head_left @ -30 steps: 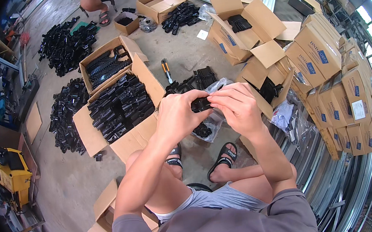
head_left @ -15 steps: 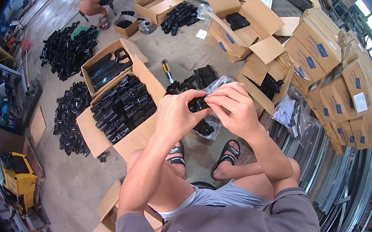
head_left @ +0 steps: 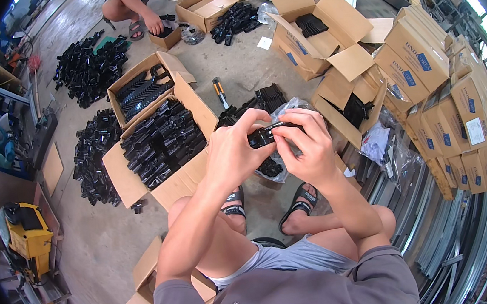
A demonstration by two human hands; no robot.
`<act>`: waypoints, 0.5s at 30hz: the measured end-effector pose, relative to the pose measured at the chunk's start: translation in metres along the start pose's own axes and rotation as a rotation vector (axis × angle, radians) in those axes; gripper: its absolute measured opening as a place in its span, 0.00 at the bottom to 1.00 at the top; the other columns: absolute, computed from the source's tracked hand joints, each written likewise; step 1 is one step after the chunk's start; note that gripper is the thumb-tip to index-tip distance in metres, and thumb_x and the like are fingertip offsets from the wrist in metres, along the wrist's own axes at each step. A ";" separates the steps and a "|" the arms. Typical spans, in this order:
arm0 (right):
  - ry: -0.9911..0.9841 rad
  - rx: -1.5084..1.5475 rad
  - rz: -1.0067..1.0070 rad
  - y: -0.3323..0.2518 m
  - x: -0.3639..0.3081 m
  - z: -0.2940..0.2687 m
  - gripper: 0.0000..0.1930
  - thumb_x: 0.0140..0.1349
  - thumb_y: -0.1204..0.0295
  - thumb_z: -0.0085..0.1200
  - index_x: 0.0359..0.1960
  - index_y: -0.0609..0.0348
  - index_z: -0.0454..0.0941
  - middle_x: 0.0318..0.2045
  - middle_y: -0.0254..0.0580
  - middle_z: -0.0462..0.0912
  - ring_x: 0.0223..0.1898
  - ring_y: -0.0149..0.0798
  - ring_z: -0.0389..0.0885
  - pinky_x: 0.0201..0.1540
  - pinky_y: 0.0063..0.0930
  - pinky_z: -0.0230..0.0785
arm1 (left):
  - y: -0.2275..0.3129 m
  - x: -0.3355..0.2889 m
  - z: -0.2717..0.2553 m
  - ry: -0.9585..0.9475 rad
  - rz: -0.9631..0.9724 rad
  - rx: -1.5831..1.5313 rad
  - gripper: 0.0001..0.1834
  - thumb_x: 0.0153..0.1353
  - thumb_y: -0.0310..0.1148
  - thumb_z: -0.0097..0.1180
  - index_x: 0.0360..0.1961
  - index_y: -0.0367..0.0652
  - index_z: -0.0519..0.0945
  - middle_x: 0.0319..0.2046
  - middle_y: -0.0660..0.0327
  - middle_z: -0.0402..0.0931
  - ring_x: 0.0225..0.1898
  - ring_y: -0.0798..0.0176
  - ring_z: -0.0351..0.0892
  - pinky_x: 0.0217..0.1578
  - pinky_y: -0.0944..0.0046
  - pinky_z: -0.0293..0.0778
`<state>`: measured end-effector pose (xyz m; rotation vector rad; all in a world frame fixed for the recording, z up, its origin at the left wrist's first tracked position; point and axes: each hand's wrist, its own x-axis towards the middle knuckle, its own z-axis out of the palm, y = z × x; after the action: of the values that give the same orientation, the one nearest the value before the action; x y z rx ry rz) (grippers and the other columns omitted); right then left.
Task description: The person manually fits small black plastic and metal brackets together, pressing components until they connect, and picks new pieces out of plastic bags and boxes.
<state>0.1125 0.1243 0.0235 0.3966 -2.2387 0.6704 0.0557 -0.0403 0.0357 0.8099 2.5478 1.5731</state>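
Observation:
Between my two hands, above my knees, is a small black plastic part (head_left: 261, 137). My left hand (head_left: 232, 147) grips one end between thumb and fingers. The fingers of my right hand (head_left: 307, 144) pinch at its other end, where a dark strip-like piece shows; my fingers hide part of it. Behind my hands lie a pile of similar black parts (head_left: 269, 98) and a clear plastic bag (head_left: 294, 105) on the floor. To the left of my hands, a carton (head_left: 182, 179) holds stacked black parts (head_left: 163, 142).
Heaps of black parts (head_left: 100, 159) lie on the left floor. A cutter with an orange handle (head_left: 220, 92) lies ahead. Open cartons (head_left: 300, 55) and stacked boxes (head_left: 413, 60) stand right, beside long metal profiles (head_left: 446, 243). Another person's hand (head_left: 154, 24) is at a small box far off.
My right fingers have shifted on the black part, and more of it shows, including the dark strip. The other person's hand has come down to the small box.

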 end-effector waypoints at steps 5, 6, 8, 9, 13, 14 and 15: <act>0.194 0.286 0.345 0.014 -0.010 0.002 0.15 0.56 0.78 0.60 0.46 0.63 0.79 0.47 0.47 0.80 0.50 0.43 0.79 0.53 0.35 0.70 | 0.002 -0.001 -0.006 -0.015 -0.031 -0.110 0.19 0.45 0.31 0.73 0.40 0.45 0.80 0.27 0.57 0.83 0.25 0.63 0.81 0.28 0.66 0.73; 0.214 0.562 0.589 0.016 -0.018 0.007 0.20 0.61 0.75 0.59 0.55 0.64 0.73 0.51 0.49 0.78 0.52 0.38 0.77 0.55 0.33 0.69 | 0.002 -0.001 -0.006 -0.016 -0.030 -0.111 0.19 0.45 0.31 0.73 0.40 0.45 0.80 0.27 0.57 0.83 0.25 0.63 0.81 0.28 0.66 0.73; 0.172 1.132 0.822 0.014 -0.017 0.003 0.22 0.64 0.74 0.58 0.59 0.65 0.70 0.53 0.48 0.77 0.52 0.35 0.77 0.54 0.31 0.72 | 0.001 0.001 -0.007 -0.047 -0.056 -0.205 0.19 0.48 0.23 0.72 0.42 0.40 0.81 0.32 0.60 0.85 0.33 0.74 0.81 0.35 0.70 0.76; 0.175 1.128 0.822 0.012 -0.017 0.005 0.22 0.64 0.74 0.58 0.59 0.65 0.70 0.53 0.48 0.77 0.52 0.35 0.77 0.54 0.31 0.72 | -0.001 0.002 -0.007 -0.050 -0.053 -0.208 0.19 0.48 0.23 0.72 0.42 0.40 0.81 0.32 0.60 0.85 0.33 0.74 0.81 0.35 0.70 0.76; 0.157 1.185 0.836 0.009 -0.017 0.015 0.21 0.65 0.73 0.57 0.58 0.67 0.71 0.48 0.46 0.79 0.47 0.33 0.80 0.49 0.29 0.77 | -0.012 0.005 -0.001 -0.062 -0.103 -0.392 0.18 0.52 0.22 0.69 0.46 0.37 0.82 0.35 0.61 0.84 0.35 0.75 0.80 0.36 0.73 0.76; 0.164 1.138 0.859 0.009 -0.016 0.017 0.21 0.65 0.73 0.57 0.58 0.67 0.71 0.47 0.44 0.80 0.45 0.33 0.81 0.48 0.29 0.78 | -0.013 0.006 -0.002 -0.053 -0.111 -0.431 0.19 0.53 0.21 0.69 0.47 0.37 0.83 0.35 0.61 0.84 0.35 0.75 0.80 0.36 0.74 0.76; 0.188 1.143 0.876 0.008 -0.017 0.019 0.20 0.65 0.73 0.58 0.57 0.69 0.71 0.44 0.43 0.81 0.44 0.32 0.81 0.48 0.29 0.78 | -0.011 0.006 -0.003 -0.062 -0.178 -0.476 0.19 0.53 0.21 0.68 0.48 0.36 0.82 0.35 0.61 0.84 0.36 0.75 0.80 0.37 0.74 0.76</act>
<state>0.1091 0.1216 -0.0026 -0.1716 -1.5539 2.3216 0.0453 -0.0441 0.0289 0.5486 2.0032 1.9355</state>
